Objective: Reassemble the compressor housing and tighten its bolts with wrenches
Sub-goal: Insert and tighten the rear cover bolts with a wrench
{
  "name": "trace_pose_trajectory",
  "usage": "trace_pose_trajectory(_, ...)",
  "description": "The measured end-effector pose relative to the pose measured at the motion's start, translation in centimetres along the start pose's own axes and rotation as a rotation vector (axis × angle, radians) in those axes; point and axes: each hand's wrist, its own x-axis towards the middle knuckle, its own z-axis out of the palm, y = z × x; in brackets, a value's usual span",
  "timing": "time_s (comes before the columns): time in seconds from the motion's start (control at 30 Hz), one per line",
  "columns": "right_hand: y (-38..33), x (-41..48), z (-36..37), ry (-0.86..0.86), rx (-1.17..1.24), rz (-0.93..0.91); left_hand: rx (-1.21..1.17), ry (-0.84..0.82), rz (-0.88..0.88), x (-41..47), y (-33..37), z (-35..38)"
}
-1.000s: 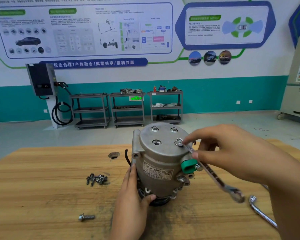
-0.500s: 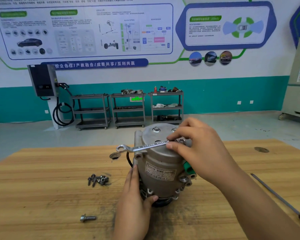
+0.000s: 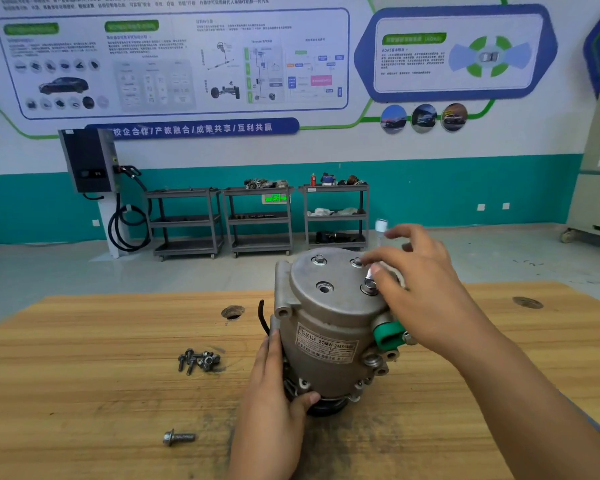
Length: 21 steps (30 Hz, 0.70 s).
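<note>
Grey cast metal of the compressor housing (image 3: 329,317) stood on end in the middle of the wooden tabletop (image 3: 84,393), its label (image 3: 326,344) toward us. Our left grip (image 3: 274,386) wrapped its near left flank, thumb hooked low against it, steadying it. Our right grip (image 3: 426,299) hung over the end cover (image 3: 340,275), fingertips (image 3: 383,271) pinching a wrench (image 3: 381,227) that was blurred but seemed seated on the near right bolt (image 3: 369,287). On the cover's far side the far left bolt (image 3: 319,260) and far right bolt (image 3: 356,262) sat in place; the near left hole (image 3: 324,288) looked empty. Left of the housing lay a pile of loose bolts (image 3: 199,360) and, nearer us, a single bolt (image 3: 179,437). We judged the job roughly midway: cover on, one bolt yet to fit, then tightening all round.
</note>
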Motion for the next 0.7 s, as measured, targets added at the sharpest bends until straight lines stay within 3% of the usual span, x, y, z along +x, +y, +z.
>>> trace_pose_trajectory(0.13,1.4,0.5,-1.7,-0.090,-0.110,0.055,-0.001,0.001,0.010,0.0,-0.1,-0.1)
trace_pose_trajectory(0.3,2.2,0.1,-4.0,-0.248,-0.024,0.048,0.003,0.008,0.014,-0.1,-0.2,-0.2)
trace_pose_trajectory(0.43,2.5,-0.2,-5.4,-0.384,-0.147,0.028,-0.001,0.006,0.013,-0.1,-0.2,-0.1)
trace_pose_trajectory(0.57,2.4,-0.7,-6.4,-0.386,-0.211,-0.007,-0.002,0.000,0.003,-0.1,-0.3,-0.2)
trace_pose_trajectory(0.7,1.1,-1.6,-6.9,-0.478,-0.071,-0.043,-0.011,-0.004,0.002,-0.1,-0.4,-0.2)
